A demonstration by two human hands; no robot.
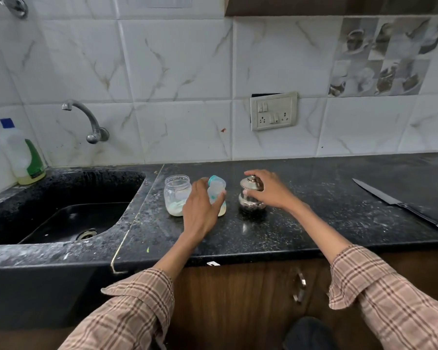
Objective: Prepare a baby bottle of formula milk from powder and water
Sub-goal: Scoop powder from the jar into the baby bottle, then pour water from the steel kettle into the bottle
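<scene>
- The baby bottle [216, 192] with its teal cap stands on the dark countertop [301, 223], tilted a bit, the left hand [200, 208] wrapped around it.
- Just left of it, touching or nearly so, an open glass jar [176, 194] holds pale powder.
- To the right, the right hand [268, 189] grips a lidded metal pot [250, 197].
- The sink [61, 210] lies far left; a knife [400, 204] lies far right.

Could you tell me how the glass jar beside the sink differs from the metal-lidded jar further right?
The glass jar is open-topped with pale powder at its bottom; the metal-lidded jar is capped and holds something dark. No hand touches the glass jar; the right hand grips the lidded jar. Both stand upright on the black countertop.
</scene>
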